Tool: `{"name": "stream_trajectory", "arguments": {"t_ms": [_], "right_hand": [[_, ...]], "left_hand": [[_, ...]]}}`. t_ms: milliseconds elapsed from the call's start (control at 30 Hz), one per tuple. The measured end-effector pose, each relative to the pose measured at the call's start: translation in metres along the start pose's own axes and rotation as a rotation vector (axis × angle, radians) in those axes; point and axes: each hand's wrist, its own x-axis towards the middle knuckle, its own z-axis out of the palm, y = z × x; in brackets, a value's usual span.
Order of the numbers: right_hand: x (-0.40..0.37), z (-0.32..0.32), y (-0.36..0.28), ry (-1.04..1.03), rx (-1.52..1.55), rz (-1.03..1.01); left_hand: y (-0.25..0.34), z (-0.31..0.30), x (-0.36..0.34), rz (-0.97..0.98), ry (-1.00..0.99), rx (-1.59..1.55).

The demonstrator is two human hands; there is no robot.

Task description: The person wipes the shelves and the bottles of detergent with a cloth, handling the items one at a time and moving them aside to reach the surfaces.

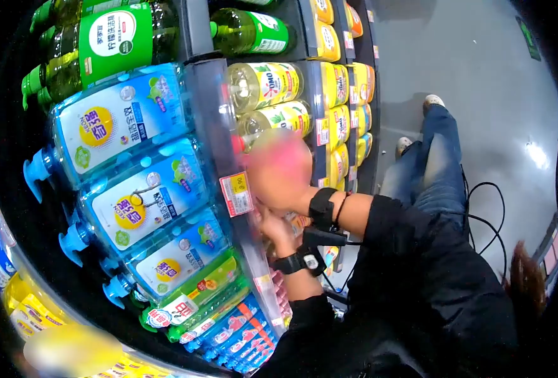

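I am reaching my right hand [279, 169] to 6 o'clock of OMO bottle [274, 120] | grip blurred, cannot tell | bottle is lying 9-to-3, top pointing 9

Beside the hands [274, 228], the blue dish-soap bottles [143, 201] were glossy clear plastic with slick printed labels; the shelf rail [219, 126] was smooth transparent plastic. The sleeve [418, 252] was matt black cloth.

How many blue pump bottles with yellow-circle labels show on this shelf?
3: upper bottle beside the green bottles, middle bottle below it, lower bottle above the green packs. More may be hidden behind.
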Motion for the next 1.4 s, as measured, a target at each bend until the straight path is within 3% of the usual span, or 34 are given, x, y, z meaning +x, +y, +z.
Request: {"name": "stream_trajectory", "arguments": {"t_ms": [67, 133, 200, 267, 300, 367, 400, 467, 600, 633, 733, 867, 1000, 1133, 1267, 1333, 1400], "right_hand": [[0.001, 0.01, 0.005, 0.253, -0.022, -0.205], [-0.003, 0.012, 0.007, 0.234, -0.089, -0.239], [-0.004, 0.018, 0.01, 0.273, -0.105, -0.268], [-0.007, 0.008, 0.009, 0.164, -0.231, -0.251], [-0.008, 0.008, 0.012, 0.161, -0.278, -0.292], [-0.009, 0.004, 0.012, 0.16, -0.323, -0.323], [-0.009, 0.002, 0.01, 0.102, -0.395, -0.302], [-0.004, -0.007, 0.007, 0.048, -0.475, -0.274], [0.006, -0.004, 0.0, -0.021, -0.643, -0.267], [0.008, -0.002, 0.0, 0.008, -0.659, -0.267], [0.006, -0.003, 0.0, 0.023, -0.696, -0.274], [0.002, 0.0, 0.0, 0.11, -0.721, -0.301], [-0.009, -0.004, -0.002, 0.059, -0.693, -0.382], [-0.015, -0.002, -0.004, 0.134, -0.736, -0.466], [-0.018, -0.002, -0.005, 0.081, -0.694, -0.519], [-0.02, -0.006, -0.003, 0.041, -0.683, -0.545], [-0.022, -0.011, -0.001, 0.002, -0.671, -0.569]], "left_hand": [[0.009, 0.013, -0.011, 0.055, 0.022, -0.089], [0.018, 0.022, -0.016, 0.22, 0.05, 0.196], [-0.005, 0.0, 0.002, 0.238, 0.086, 0.081], [0.0, 0.0, -0.003, 0.364, 0.071, 0.607], [-0.003, -0.008, -0.004, 0.36, 0.06, 0.614], [-0.001, -0.017, -0.009, 0.541, -0.037, 1.036], [-0.002, -0.018, -0.013, 0.544, -0.05, 1.036], [0.021, 0.007, -0.034, 0.043, -0.024, 0.488], [0.013, 0.005, -0.022, 0.049, -0.123, 0.228], [0.032, 0.018, -0.028, -0.076, -0.109, 0.182], [0.034, 0.026, -0.024, -0.091, 0.006, 0.143], [0.014, 0.006, -0.005, -0.002, -0.043, 0.176], [0.012, 0.001, -0.005, 0.029, 0.048, 0.283], [0.008, -0.008, -0.006, 0.053, 0.096, 0.415], [0.001, -0.009, -0.012, 0.086, 0.022, 0.204], [0.0, -0.009, -0.015, 0.366, -0.058, 0.604], [-0.003, -0.005, -0.022, 0.384, -0.045, 0.546]]}}
